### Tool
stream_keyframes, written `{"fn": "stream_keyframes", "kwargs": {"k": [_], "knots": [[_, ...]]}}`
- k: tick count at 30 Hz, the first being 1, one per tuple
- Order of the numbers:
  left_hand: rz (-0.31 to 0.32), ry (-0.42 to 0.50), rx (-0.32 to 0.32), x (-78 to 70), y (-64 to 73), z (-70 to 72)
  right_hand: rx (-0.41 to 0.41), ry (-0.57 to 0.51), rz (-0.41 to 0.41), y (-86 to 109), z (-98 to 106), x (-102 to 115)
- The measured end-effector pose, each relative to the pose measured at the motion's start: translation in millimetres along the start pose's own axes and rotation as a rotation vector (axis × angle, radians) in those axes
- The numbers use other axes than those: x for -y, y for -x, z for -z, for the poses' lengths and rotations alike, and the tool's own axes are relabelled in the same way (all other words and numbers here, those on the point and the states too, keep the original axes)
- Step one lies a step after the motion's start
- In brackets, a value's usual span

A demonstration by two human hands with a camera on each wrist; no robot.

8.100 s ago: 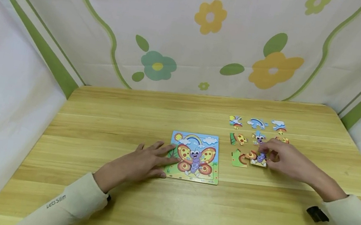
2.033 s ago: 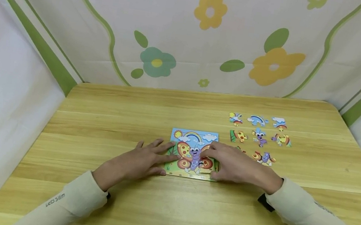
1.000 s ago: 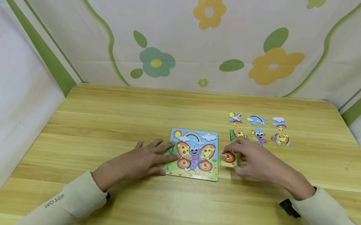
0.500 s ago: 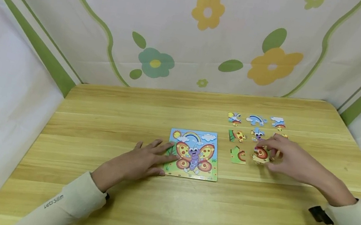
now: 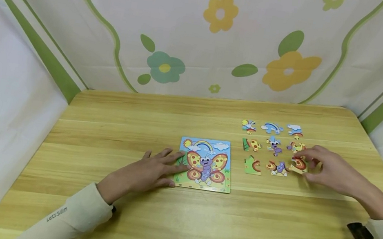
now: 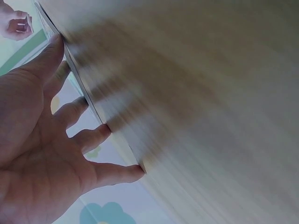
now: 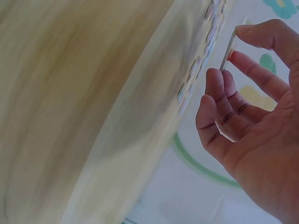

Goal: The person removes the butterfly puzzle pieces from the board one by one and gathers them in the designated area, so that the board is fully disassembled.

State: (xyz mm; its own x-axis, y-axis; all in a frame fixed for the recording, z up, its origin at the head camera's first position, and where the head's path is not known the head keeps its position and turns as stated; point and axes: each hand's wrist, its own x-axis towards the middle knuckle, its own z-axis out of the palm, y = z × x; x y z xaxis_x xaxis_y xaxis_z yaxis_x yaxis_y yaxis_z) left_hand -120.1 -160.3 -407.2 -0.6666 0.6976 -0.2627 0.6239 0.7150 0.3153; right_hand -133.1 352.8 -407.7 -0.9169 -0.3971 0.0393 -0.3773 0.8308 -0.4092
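My left hand [image 5: 146, 172] lies with fingers spread over the left edge of a square butterfly puzzle board [image 5: 207, 165]. The left wrist view shows those fingertips [image 6: 105, 128] along the board's thin edge, touching the table. Over the right end of the front row of loose pieces, my right hand [image 5: 336, 172] pinches a puzzle piece [image 5: 297, 165] with a red swirl and a pale lower edge. In the right wrist view the piece [image 7: 228, 50] appears edge-on between thumb and fingertips, above the table. Beside it lies a piece with the purple body and feet [image 5: 279, 168].
Several loose pieces lie in rows right of the board, including a green corner piece [image 5: 252, 166], a purple face piece [image 5: 274, 145] and a rainbow piece [image 5: 272, 128]. Behind the wooden table [image 5: 175, 224] hangs a white flowered curtain [image 5: 202, 47].
The purple body piece, earlier in my right hand, now lies on the table. My right hand has since gone to the board and carried the swirl piece rightward. My left hand stays put.
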Motion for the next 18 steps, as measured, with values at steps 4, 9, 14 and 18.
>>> {"fn": "stream_keyframes", "kwargs": {"k": [4, 9, 14, 18], "knots": [[-0.002, -0.004, -0.002, 0.2, 0.1, -0.1, 0.007, -0.004, -0.005, 1.4, 0, -10], [-0.005, -0.006, -0.003, -0.2, 0.3, 0.3, 0.030, -0.006, -0.003, 1.9, -1, -16], [0.001, -0.004, 0.001, -0.2, -0.2, -0.1, 0.058, -0.036, -0.013, 2.6, -2, -19], [-0.004, 0.001, -0.009, 0.3, -0.9, -1.3, 0.055, -0.038, -0.004, 2.5, -3, -21]]}}
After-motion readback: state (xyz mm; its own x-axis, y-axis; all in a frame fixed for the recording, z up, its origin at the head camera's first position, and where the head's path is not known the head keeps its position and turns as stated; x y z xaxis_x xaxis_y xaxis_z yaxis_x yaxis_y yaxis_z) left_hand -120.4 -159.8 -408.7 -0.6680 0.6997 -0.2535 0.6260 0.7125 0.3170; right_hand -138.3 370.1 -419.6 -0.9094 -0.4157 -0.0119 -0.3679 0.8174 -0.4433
